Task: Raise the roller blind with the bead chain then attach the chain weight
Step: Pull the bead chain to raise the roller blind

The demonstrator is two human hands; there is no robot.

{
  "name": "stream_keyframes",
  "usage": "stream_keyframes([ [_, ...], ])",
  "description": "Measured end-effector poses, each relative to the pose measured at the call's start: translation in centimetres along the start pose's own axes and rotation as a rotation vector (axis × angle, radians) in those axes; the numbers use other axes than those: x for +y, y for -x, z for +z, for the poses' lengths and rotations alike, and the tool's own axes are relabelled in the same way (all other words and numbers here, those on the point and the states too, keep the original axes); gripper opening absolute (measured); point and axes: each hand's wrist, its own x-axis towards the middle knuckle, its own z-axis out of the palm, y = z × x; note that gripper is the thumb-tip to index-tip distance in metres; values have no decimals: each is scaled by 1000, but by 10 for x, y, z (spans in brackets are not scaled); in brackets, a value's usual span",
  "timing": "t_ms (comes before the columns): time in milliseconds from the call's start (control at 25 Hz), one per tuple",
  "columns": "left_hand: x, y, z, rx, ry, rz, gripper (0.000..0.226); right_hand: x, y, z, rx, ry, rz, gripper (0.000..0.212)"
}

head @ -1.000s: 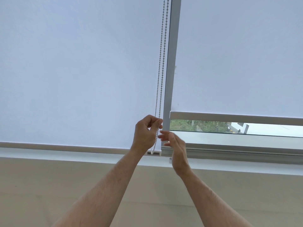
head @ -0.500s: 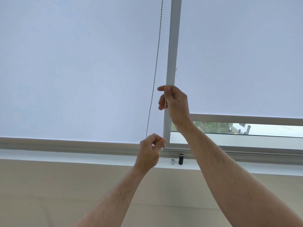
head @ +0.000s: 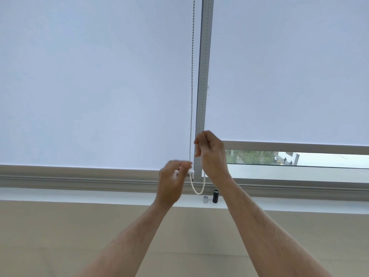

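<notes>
A white bead chain (head: pixel 192 96) hangs in two strands beside the grey window post, and its loop ends just above the sill. My right hand (head: pixel 212 154) is shut on the right strand, in front of the post. My left hand (head: pixel 173 177) is blurred, lower and to the left. Its fingers are loosely apart and its fingertips are close to the left strand. The right roller blind (head: pixel 289 66) is slightly raised, with a strip of window showing under its bottom bar. A small silver cylinder (head: pixel 205 199) and a black cylinder (head: pixel 215 196) stand on the sill under the loop.
The left roller blind (head: pixel 89 76) is down to its bottom bar near the sill. A white window sill (head: pixel 79 194) runs across the view above a beige wall (head: pixel 60 236). Greenery and distant people show through the open strip of glass.
My right hand has come down along the post with the right strand in it. My left hand has loosened from its pinch on the left strand. The right blind's bottom bar looks unchanged.
</notes>
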Motion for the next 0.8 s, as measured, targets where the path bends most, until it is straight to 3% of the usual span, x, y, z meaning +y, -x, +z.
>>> stream_keyframes([
  [80, 15, -22, -2, 61, -2, -5, 35, 5, 8, 1, -9, 7, 15, 29],
  [400, 76, -77, 4, -24, 171, -29, 8, 36, 41, 8, -41, 8, 69, 33],
  [520, 68, -69, 6, -37, 187, -55, 13, 48, 50, 0, -98, 0, 100, 33],
  [680, 55, -56, 1, -28, 179, -85, 17, 54, 49, -25, -312, -141, 187, 26],
  [800, 50, -52, 0, -43, 159, -68, 19, 47, 32, -38, -233, -243, 205, 43],
])
